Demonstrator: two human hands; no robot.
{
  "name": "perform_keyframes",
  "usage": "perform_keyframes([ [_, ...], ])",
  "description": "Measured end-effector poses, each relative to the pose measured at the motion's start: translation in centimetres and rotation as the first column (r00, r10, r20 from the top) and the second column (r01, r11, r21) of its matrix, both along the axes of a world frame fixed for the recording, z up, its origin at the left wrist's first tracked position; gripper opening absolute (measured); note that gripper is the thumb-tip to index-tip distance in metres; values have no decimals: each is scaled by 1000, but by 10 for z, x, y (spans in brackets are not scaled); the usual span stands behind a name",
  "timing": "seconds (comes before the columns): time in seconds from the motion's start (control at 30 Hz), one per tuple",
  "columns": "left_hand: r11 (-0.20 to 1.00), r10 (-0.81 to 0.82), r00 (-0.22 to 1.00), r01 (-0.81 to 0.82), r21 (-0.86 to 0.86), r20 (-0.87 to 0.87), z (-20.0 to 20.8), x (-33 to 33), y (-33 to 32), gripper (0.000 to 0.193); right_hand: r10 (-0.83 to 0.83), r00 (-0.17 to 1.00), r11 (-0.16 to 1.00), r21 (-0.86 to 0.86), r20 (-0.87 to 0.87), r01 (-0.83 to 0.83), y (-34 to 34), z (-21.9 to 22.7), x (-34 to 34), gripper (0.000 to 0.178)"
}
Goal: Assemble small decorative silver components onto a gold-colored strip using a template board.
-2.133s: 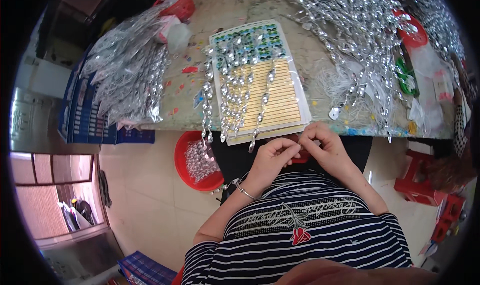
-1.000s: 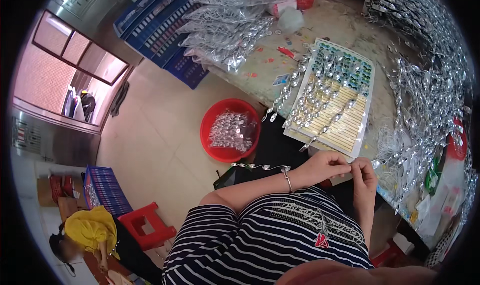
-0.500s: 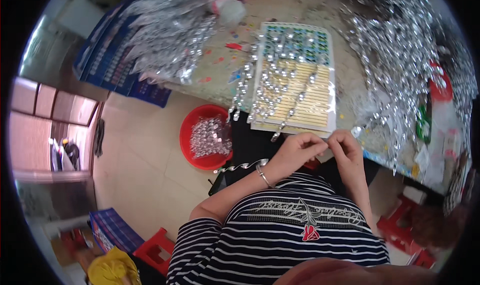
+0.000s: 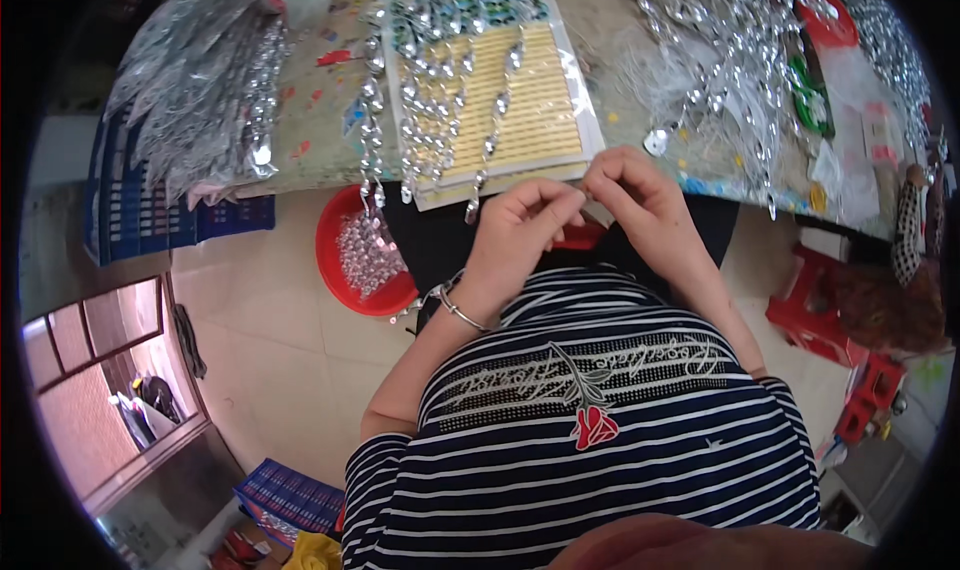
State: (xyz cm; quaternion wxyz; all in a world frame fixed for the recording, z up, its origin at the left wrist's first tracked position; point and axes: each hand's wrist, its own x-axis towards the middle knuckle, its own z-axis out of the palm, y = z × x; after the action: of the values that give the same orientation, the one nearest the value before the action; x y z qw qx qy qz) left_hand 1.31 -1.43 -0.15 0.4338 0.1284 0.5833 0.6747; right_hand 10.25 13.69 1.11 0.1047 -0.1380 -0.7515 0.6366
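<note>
My left hand (image 4: 520, 232), with a silver bracelet (image 4: 458, 310) at its wrist, is closed, thumb against fingers. Fingertip to fingertip with it, my right hand (image 4: 650, 210) pinches too. Whatever they hold is too small to make out. Both hands are just in front of the table edge, over my lap. Beyond them lies a plastic-covered sheet (image 4: 555, 100) with rows of yellow strips and blue-green patterning at its far end. Several strands of silver beads lie across it, one bead strand (image 4: 490, 145) reaching over its near edge close to my left hand.
A red basin (image 4: 400, 298) of clear shiny pieces is below the table, left of my lap. Silver strands in plastic (image 4: 200, 100) heap over a blue crate (image 4: 150, 205) at left. More silver strands (image 4: 740, 60) cover the table's right. A red stool (image 4: 805, 315) stands at right.
The view has shifted, so the table and basin appear further left and higher. My hands stay fingertip to fingertip. The twisted silver strand beside my left forearm is now mostly out of sight.
</note>
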Motion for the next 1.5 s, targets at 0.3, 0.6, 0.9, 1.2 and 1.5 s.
perform_keyframes([
  [0.3, 999, 51, 998, -51, 3, -26, 3, 1, 1, 12, 3, 1000, 991, -133, 17, -1, 2, 3, 3, 23],
  [0.6, 999, 43, 999, -43, 31, -25, -1, 3, 3, 13, 24, 999, 983, -180, 45, -15, 4, 0, 9, 21],
  [0.9, 999, 45, 999, -45, -13, -15, -2, 2, 6, 12, -3, 999, 937, -348, 48, 19, 3, -7, 7, 10],
  [1.2, 1000, 4, 1000, -4, -7, -5, -5, 1, 6, 14, -24, 999, 939, -343, 39, 36, 4, -8, 9, 8],
  [1.5, 1000, -21, 1000, 21, -17, -10, -3, -1, 5, 13, -17, 999, 950, -310, 42, 29, 5, -9, 7, 7],
])
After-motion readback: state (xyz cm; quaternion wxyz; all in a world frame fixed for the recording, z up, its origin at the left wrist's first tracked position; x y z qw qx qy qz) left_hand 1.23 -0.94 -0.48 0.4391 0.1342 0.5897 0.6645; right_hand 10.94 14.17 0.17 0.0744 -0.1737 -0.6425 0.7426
